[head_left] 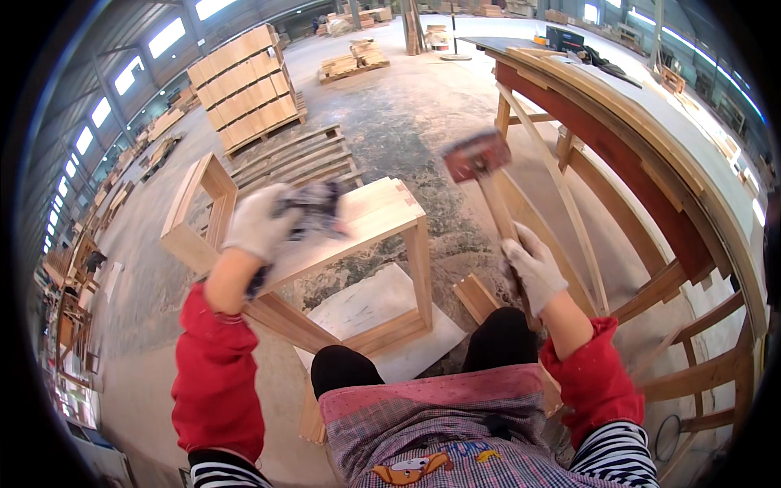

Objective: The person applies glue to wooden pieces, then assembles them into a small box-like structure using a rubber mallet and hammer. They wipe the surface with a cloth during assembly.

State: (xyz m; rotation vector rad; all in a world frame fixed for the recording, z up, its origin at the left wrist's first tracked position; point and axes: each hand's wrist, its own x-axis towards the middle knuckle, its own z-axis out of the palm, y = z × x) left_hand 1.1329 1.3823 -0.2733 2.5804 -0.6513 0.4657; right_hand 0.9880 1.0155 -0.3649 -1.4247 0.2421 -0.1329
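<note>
In my gloved left hand (259,221) is a crumpled dark cloth (316,210), blurred by motion, over the top of a pale wooden box frame (381,205). The frame stands in front of my knees, with finger-like joints showing at its far top corner. My right hand (535,270), also gloved, is wrapped round the wooden handle of a mallet (477,156). Its worn red head is raised to the right of the frame, apart from it and slightly blurred.
Another wooden frame (183,232) stands to the left. Beyond lie a slatted pallet (297,159) and a strapped stack of boards (244,89). A white sheet (394,285) lies under the near frame. A long workbench (598,122) runs along the right; loose wood pieces (473,298) lie beside my knees.
</note>
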